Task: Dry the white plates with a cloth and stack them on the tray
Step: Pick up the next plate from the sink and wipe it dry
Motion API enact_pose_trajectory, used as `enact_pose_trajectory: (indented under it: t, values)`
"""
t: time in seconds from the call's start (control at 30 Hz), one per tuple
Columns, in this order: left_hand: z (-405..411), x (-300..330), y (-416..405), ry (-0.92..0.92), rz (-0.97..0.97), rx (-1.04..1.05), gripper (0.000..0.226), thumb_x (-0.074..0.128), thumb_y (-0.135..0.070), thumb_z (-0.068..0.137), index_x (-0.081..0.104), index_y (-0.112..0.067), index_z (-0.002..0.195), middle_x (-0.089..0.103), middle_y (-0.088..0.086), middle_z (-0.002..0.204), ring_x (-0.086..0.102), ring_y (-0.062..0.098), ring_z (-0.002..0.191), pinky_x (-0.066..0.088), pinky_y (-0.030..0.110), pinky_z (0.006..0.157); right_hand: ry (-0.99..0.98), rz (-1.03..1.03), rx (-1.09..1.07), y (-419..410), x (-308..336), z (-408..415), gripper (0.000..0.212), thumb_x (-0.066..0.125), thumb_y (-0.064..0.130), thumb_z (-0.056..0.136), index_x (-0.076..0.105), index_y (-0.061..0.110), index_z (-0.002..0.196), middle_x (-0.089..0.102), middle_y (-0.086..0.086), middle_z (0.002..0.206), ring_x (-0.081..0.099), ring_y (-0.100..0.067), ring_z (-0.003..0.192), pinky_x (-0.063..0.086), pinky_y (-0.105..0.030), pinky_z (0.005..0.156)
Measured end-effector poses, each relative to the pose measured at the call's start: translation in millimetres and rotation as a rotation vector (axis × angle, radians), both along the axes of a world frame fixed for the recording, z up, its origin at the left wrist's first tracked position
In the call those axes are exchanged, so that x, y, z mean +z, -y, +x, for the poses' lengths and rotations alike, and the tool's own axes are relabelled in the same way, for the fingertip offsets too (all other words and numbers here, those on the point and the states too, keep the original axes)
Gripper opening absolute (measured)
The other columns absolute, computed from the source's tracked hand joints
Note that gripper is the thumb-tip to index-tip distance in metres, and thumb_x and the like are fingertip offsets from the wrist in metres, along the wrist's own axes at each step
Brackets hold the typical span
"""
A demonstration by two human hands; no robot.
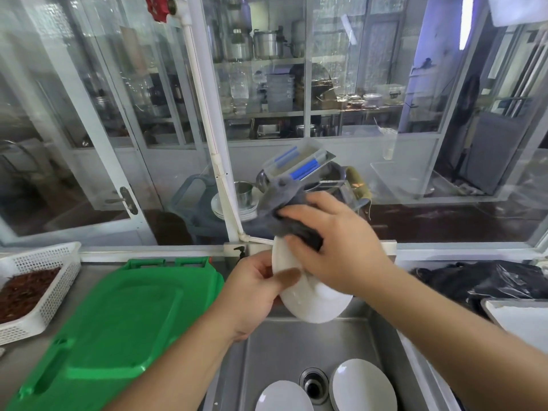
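A white plate (314, 301) is held tilted above the steel sink (275, 339). My left hand (255, 289) grips its left rim, thumb across the face. My right hand (338, 247) holds a grey cloth (281, 203) and presses it against the plate's upper part. Two more white plates lie in the sink bottom, one (283, 396) left of the drain and one (363, 384) right of it. At the right edge the corner of a white tray (522, 318) shows.
A green plastic board (118, 321) covers the counter left of the sink. A white perforated basket (38, 286) with dark red contents stands at far left. A black plastic bag (486, 280) lies at right. Glass partitions rise behind the counter.
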State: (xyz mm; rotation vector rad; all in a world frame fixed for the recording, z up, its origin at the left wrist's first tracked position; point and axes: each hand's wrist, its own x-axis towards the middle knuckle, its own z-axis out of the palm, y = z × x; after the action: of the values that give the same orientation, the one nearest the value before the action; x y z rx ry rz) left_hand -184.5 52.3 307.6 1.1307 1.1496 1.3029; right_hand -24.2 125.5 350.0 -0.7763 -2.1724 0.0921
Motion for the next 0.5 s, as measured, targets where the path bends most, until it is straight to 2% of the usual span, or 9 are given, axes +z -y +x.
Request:
enact_pose_trajectory:
  t: [0.13,0.23,0.37,0.43,0.5]
  values:
    - [-3.7,-1.4,0.5,0.030,0.057,-0.006,0.013,0.072,-0.007,0.083,0.083,-0.013,0.089,0.078,0.012,0.090,0.071,0.020,0.085,0.061,0.034,0.075,0.144,0.232,0.060,11.0,-5.4,-9.7,0.035,0.065,0.044,0.095,0.075,0.030,0.125,0.067,-0.002,0.122,0.066,-0.031,0.102,0.059,-0.041,0.076]
    - [-4.5,-0.9,1.9,0.064,0.061,-0.025,0.013,0.082,-0.019,0.081,0.083,-0.015,0.094,0.079,0.011,0.096,0.072,0.019,0.089,0.061,0.035,0.077,0.071,0.258,0.045,2.9,0.8,-12.0,0.030,0.065,0.038,0.100,0.077,0.025,0.124,0.068,-0.004,0.117,0.066,-0.032,0.098,0.057,-0.042,0.076]
    - [-4.6,2.3,4.3,0.156,0.065,0.023,0.020,0.079,-0.010,0.084,0.084,-0.020,0.101,0.080,0.014,0.104,0.076,0.021,0.092,0.062,0.032,0.077,-0.189,-0.025,-0.121,-23.0,16.6,-7.0,0.030,0.065,0.040,0.100,0.073,0.025,0.125,0.067,0.000,0.114,0.064,-0.022,0.101,0.045,-0.030,0.086]
    - [-5.2,6.0,6.7,0.169,0.085,0.064,0.021,0.081,-0.007,0.082,0.084,-0.019,0.099,0.080,0.016,0.103,0.077,0.023,0.090,0.064,0.034,0.077,-0.292,-0.208,-0.208,-40.5,19.8,1.6,0.028,0.065,0.041,0.101,0.072,0.029,0.125,0.065,0.011,0.103,0.057,-0.011,0.094,0.041,-0.024,0.082]
    - [-5.2,9.7,8.3,0.171,0.110,0.102,0.019,0.083,-0.007,0.080,0.084,-0.017,0.096,0.079,0.018,0.103,0.076,0.024,0.090,0.064,0.035,0.076,-0.370,-0.378,-0.259,-54.7,18.0,12.1,0.024,0.067,0.045,0.099,0.072,0.035,0.120,0.064,0.025,0.093,0.056,-0.002,0.091,0.042,-0.019,0.079]
